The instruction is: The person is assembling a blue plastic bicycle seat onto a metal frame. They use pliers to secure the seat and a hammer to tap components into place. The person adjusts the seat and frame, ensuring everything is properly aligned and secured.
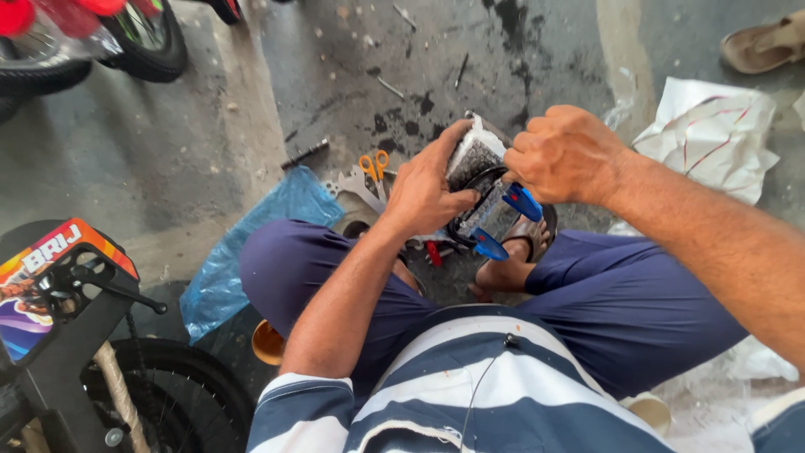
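Hands work close over the lap: the left hand [428, 189] steadies a plastic-wrapped part [475, 164] so it stays put, while the right hand [566, 155] squeezes blue-handled pliers [507, 222] against its wrap.

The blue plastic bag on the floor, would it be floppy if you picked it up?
Probably yes. The blue plastic bag lies crumpled and wrinkled on the concrete floor, so it likely sags and folds. It looks thin, so probably light, and perhaps slippery.

Stained concrete floor [193, 151], scissors [374, 164], blue bag [251, 243], perhaps spanners [356, 184]
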